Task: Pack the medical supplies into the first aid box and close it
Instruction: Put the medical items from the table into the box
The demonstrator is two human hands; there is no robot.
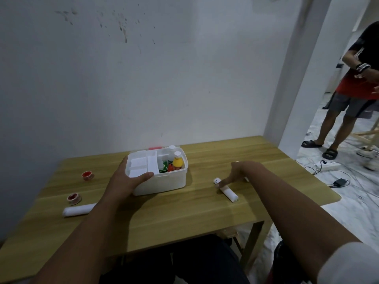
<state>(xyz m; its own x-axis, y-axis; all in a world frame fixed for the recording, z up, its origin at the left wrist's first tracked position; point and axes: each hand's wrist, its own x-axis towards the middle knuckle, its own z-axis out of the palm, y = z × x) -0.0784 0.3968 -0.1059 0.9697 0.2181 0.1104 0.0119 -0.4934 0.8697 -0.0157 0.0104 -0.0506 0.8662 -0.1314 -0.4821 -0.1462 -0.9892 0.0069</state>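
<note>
The white first aid box (164,182) stands open in the middle of the wooden table (184,218). Inside it are a yellow bottle (177,161), a white bottle and a green pack. My left hand (127,179) grips the box's front left corner, thumb over the rim. My right hand (238,173) reaches down to a white bandage roll (228,191) to the right of the box, fingertips touching its far end. Another white bandage roll (79,210) lies at the left, near two red tape rolls (87,175) (73,198).
A white wall runs behind the table. Another person (352,89) stands on the floor at the far right, beside a power strip (328,166) and cables. The table's right edge is close to my right arm.
</note>
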